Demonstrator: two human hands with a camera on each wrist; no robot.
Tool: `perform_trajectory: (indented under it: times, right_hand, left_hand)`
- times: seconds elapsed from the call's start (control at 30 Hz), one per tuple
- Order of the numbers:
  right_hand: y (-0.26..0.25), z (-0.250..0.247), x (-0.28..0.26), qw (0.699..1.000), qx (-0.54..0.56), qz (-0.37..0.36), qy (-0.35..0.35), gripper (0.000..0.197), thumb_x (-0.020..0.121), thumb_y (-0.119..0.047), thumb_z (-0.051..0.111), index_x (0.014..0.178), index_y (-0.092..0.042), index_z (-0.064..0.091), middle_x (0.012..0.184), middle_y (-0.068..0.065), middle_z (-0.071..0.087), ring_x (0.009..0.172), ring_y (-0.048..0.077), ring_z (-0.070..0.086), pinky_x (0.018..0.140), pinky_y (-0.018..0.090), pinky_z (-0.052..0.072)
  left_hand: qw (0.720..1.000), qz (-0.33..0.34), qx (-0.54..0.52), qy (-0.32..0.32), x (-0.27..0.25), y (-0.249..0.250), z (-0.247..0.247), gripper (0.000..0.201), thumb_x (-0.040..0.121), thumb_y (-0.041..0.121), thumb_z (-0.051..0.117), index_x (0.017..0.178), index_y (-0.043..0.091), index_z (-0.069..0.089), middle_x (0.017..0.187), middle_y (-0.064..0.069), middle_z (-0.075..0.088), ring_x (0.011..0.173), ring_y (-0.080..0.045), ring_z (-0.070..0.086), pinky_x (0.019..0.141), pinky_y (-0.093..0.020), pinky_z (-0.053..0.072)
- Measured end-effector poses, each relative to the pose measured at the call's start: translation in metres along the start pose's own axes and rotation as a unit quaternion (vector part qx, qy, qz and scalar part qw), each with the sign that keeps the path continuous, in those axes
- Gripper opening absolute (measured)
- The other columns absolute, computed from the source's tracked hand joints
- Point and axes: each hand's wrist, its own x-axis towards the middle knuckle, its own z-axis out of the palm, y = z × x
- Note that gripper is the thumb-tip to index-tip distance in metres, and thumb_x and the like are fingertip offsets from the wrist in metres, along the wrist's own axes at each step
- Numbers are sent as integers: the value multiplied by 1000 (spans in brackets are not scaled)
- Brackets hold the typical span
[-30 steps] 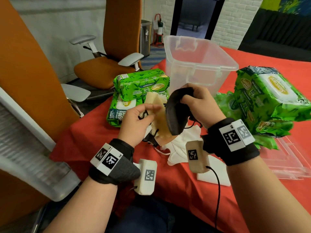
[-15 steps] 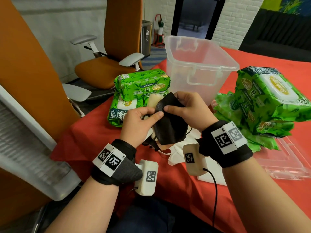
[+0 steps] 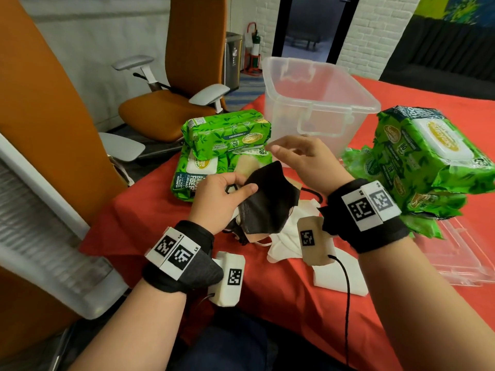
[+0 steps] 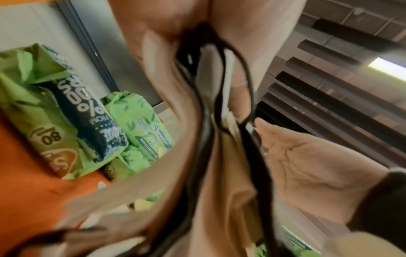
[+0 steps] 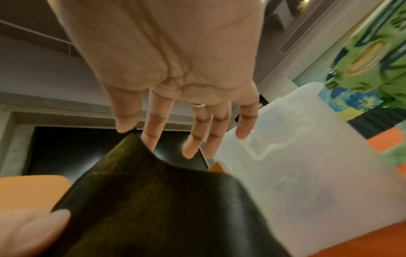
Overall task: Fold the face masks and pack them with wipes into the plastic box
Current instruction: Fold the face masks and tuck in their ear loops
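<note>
Left hand (image 3: 222,199) is pinching the folded black mask (image 3: 270,202) by its edge, thumb on top, with a tan mask tucked behind it, both held up over the white masks (image 3: 289,236) lying on the red bench (image 3: 281,303). Right hand (image 3: 302,162) is just hovering above the black mask with fingers spread loose, holding nothing. The clear plastic box (image 3: 316,103) sits right behind the hands, with green wipes packs stacked on its left (image 3: 225,137) and right (image 3: 428,156).
</note>
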Motion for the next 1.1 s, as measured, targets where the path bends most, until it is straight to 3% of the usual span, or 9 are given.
perform_trajectory:
  times: [0.23, 0.47, 0.57, 0.77, 0.83, 0.87, 0.9, 0.97, 1.1]
  right_hand:
    - [-18, 9, 7, 995, -60, -3, -83, 14, 70, -26, 78, 81, -21, 71, 69, -1, 57, 68, 11, 50, 62, 22, 38]
    - [-16, 11, 1, 1000, 3, -18, -19, 12, 75, -24, 75, 79, -14, 75, 69, 4, 69, 61, 1, 54, 66, 23, 45]
    - [-13, 13, 1, 999, 16, -33, 12, 9, 78, -26, 72, 81, -18, 74, 75, 9, 70, 68, 16, 58, 68, 27, 46]
    - [-6, 11, 7, 994, 73, -27, 73, 23, 88, -20, 61, 70, -32, 52, 73, -10, 54, 68, 12, 53, 71, 32, 46]
    - [-2, 11, 9, 990, 90, -16, 104, 26, 92, -18, 54, 71, -31, 46, 74, -9, 50, 74, 17, 50, 71, 36, 44]
    - [0, 11, 10, 988, 95, -9, 122, 27, 93, -17, 51, 71, -30, 43, 73, -8, 48, 75, 18, 48, 70, 37, 42]
    - [1, 11, 11, 985, 99, -2, 138, 27, 93, -16, 49, 71, -29, 41, 71, -8, 47, 74, 19, 47, 70, 38, 41]
    - [3, 12, 12, 980, 111, 4, 166, 26, 93, -18, 48, 71, -28, 39, 68, -6, 45, 73, 22, 47, 70, 42, 42]
    - [5, 10, 10, 973, 131, 26, 186, 21, 89, -21, 47, 70, -27, 40, 63, -2, 46, 62, 23, 46, 63, 41, 39]
  left_hand:
    - [996, 28, 42, -67, -3, 2, -1, 19, 71, 34, 76, 62, 29, 60, 60, -7, 50, 55, -13, 39, 57, -28, 31]
    - [997, 26, -13, -77, -2, 0, -2, 13, 66, 38, 69, 64, 27, 61, 61, 1, 51, 55, -10, 42, 58, -27, 34]
    - [995, 28, -44, -82, -1, 0, 0, 9, 67, 34, 69, 68, 27, 63, 64, 9, 58, 63, -9, 50, 66, -27, 42]
    - [993, 36, -63, -89, 1, -4, -2, 17, 76, 16, 74, 70, 25, 61, 55, 23, 57, 55, 9, 49, 61, -10, 36]
    - [993, 36, -72, -91, 1, -5, -2, 17, 74, 20, 76, 68, 26, 61, 63, 23, 65, 65, 8, 59, 65, -10, 36]
    - [992, 35, -77, -91, 1, -5, -2, 16, 71, 27, 77, 66, 29, 62, 101, 16, 47, 103, -9, 41, 67, -13, 38]
    - [992, 33, -79, -90, 1, -5, -2, 15, 68, 35, 76, 63, 29, 63, 63, 15, 38, 67, -1, 34, 68, -19, 39]
    - [993, 29, -79, -83, 2, -4, -1, 15, 63, 43, 73, 62, 31, 64, 67, 5, 58, 68, -9, 48, 71, -27, 42]
    - [994, 21, -79, -68, 3, -4, -1, 11, 64, 32, 74, 59, 31, 64, 63, 14, 57, 66, -6, 51, 72, -26, 43]
